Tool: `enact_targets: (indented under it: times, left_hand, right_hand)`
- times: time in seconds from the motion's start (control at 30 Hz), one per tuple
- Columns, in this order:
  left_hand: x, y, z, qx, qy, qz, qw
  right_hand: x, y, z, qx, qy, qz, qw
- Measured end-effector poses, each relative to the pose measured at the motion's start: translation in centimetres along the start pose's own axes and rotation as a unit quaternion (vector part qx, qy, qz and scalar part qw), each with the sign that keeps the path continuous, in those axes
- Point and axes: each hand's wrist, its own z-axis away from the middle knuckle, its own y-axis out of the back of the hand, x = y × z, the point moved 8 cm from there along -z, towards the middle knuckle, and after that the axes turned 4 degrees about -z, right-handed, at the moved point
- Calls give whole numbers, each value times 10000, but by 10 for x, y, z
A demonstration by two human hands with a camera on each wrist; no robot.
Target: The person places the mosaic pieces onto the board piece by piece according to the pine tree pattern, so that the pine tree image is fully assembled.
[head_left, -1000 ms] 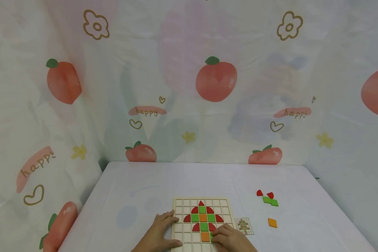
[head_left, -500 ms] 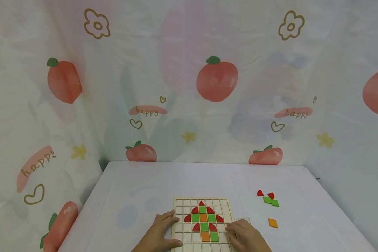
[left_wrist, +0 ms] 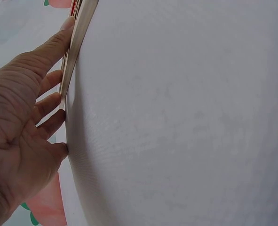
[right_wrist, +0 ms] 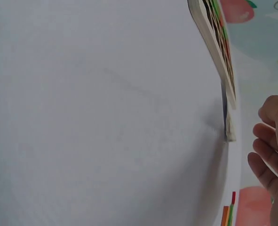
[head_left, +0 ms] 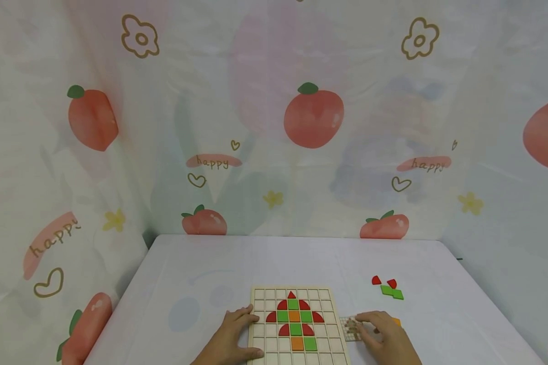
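A cream wooden grid board (head_left: 259,294) lies at the front of the table. In it a tree shape stands out, made of a red triangle (head_left: 292,295), red quarter-round tiles (head_left: 271,318), green square tiles (head_left: 310,344) and orange square tiles (head_left: 297,343). My left hand (head_left: 228,337) rests on the board's left edge, fingers spread; in the left wrist view its thumb (left_wrist: 66,28) touches the rim. To the right of the board, my right hand (head_left: 385,337) hovers by a small tree picture card (head_left: 348,332), fingers loosely bent, with nothing visible in them. It partly hides a loose orange tile (head_left: 396,322).
Farther back on the right lie two loose red quarter-rounds (head_left: 391,283) and two touching green squares (head_left: 386,290). A white cloth covers the table (head_left: 210,253). Fruit-printed curtains (head_left: 274,101) stand behind and at both sides.
My right hand has let go of a green square, now seated beside the lower orange tile, and moved right past the picture card. My left hand stays at the board's edge.
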Motion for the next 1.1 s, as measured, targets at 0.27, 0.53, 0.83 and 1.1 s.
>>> enact_targets:
  times: [0.27,0.53,0.83,1.1]
  left_hand:
    - [-1,-1,0,28,104,10,9999]
    - [-1,0,1,25,43,48,10000]
    - [-2,-1,-1,8,-46,-13,10000]
    - [1,1,1,8,-226,10,9997]
  right_hand:
    - [35,13,-4,-243,-779,389,9959]
    - [65,23,-10,-411,-1353,359,9893]
    - [91,29,-20,-486,-1757,297,9828]
    - [108,29,-29,-478,-1901,382,9799]
